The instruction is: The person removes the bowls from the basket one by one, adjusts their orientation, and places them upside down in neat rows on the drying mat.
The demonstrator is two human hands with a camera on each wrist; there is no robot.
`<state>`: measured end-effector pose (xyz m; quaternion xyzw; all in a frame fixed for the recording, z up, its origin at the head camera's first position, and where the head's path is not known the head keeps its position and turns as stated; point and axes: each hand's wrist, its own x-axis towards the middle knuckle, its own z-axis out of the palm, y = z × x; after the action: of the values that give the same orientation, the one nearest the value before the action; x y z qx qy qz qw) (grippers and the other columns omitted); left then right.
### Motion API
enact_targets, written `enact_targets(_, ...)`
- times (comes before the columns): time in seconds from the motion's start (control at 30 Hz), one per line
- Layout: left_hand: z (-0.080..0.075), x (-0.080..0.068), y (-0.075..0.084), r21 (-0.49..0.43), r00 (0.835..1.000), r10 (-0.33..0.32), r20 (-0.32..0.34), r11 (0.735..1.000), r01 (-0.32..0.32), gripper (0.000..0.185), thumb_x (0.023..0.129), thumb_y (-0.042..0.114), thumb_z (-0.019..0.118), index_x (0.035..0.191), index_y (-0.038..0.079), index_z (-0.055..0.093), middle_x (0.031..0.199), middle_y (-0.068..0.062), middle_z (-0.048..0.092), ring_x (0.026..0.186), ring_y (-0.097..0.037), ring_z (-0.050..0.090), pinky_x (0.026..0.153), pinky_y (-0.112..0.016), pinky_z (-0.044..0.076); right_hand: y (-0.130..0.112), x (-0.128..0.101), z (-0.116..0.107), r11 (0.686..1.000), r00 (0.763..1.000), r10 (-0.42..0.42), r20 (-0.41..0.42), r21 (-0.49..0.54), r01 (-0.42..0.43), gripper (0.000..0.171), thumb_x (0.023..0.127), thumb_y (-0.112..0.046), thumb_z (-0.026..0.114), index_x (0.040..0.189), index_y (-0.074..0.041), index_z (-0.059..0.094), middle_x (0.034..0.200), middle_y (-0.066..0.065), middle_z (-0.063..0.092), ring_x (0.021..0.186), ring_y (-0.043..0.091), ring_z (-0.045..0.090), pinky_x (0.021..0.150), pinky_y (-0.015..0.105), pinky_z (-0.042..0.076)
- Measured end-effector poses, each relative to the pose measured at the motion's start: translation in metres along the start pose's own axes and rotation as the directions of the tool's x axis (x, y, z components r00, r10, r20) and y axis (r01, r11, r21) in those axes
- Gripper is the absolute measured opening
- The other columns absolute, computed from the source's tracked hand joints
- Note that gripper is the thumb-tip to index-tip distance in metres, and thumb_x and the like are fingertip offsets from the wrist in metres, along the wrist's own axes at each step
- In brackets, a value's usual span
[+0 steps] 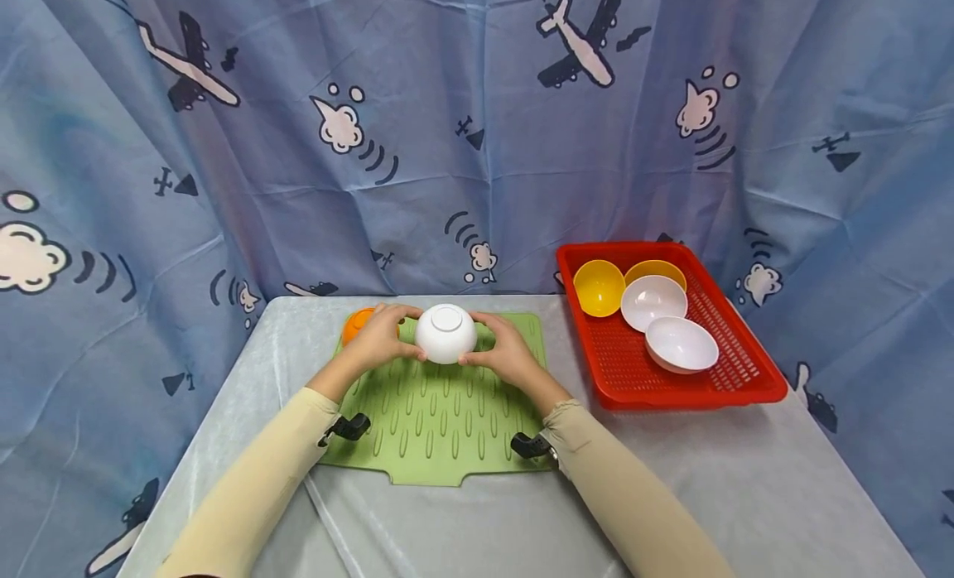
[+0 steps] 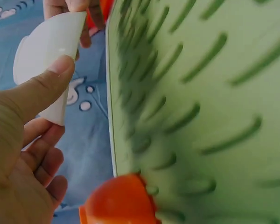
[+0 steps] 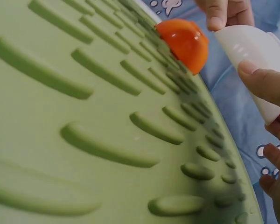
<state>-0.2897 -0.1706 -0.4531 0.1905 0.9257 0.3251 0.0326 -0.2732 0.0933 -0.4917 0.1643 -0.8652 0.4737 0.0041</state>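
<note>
A white bowl (image 1: pixel 445 336) is held upside down between both hands, its foot ring facing up, over the far part of a green drying mat (image 1: pixel 447 421). On one side my left hand (image 1: pixel 382 339) grips the rim, thumb on the near side and fingers beyond. Opposite it, my right hand (image 1: pixel 510 351) pinches the rim in the same way. Both wrist views show the white bowl (image 2: pixel 53 44) raised above the mat's ridges. An orange bowl (image 3: pixel 185 44) sits upside down on the mat's far left corner, partly behind the left hand in the head view.
To the right stands a red basket (image 1: pixel 611 379) with two yellow bowls, one of them (image 1: pixel 599 288) at its left, and two white bowls, the nearer one (image 1: pixel 681 346) tilted. A blue patterned curtain (image 1: pixel 417 147) hangs behind the grey-white table (image 1: pixel 417 537).
</note>
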Motion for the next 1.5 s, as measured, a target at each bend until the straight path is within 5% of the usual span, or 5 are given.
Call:
enact_targets(0.6, 0.005, 0.037, -0.025, 0.221, 0.997, 0.01, 0.08, 0.975, -0.027, 0.074, 0.069, 0.039, 0.095, 0.131, 0.012, 0.067, 0.131, -0.003, 0.068, 0.111, -0.026, 0.047, 0.097, -0.046, 0.028, 0.024, 0.032, 0.019, 0.982, 0.996, 0.092, 0.003, -0.166, -0.09, 0.087, 0.075, -0.036, 0.093, 0.15, -0.019, 0.053, 0.153, 0.005, 0.053, 0.152, 0.038, 0.027, 0.122, 0.06, 0.016)
enact_targets(1.33, 0.015, 0.044, -0.021, 0.419, 0.994, -0.049, 0.101, 0.908, 0.002, 0.074, 0.07, 0.044, 0.095, 0.131, 0.011, 0.068, 0.129, -0.005, 0.068, 0.113, -0.027, 0.047, 0.094, -0.047, 0.028, 0.024, 0.041, 0.021, 0.945, 0.991, 0.13, 0.03, -0.306, -0.115, 0.085, 0.074, -0.039, 0.093, 0.148, -0.021, 0.056, 0.15, 0.005, 0.056, 0.144, 0.032, 0.036, 0.115, 0.054, 0.019)
enact_targets(1.5, 0.012, 0.043, -0.014, 0.377, 0.996, -0.048, 0.069, 0.926, 0.019, 0.088, 0.074, 0.053, 0.089, 0.143, 0.01, 0.058, 0.137, -0.008, 0.064, 0.119, -0.029, 0.047, 0.097, -0.047, 0.028, 0.023, 0.04, 0.02, 0.939, 0.991, 0.129, 0.043, -0.325, -0.108, 0.085, 0.075, -0.04, 0.092, 0.149, -0.022, 0.055, 0.15, 0.004, 0.056, 0.143, 0.031, 0.036, 0.116, 0.054, 0.019)
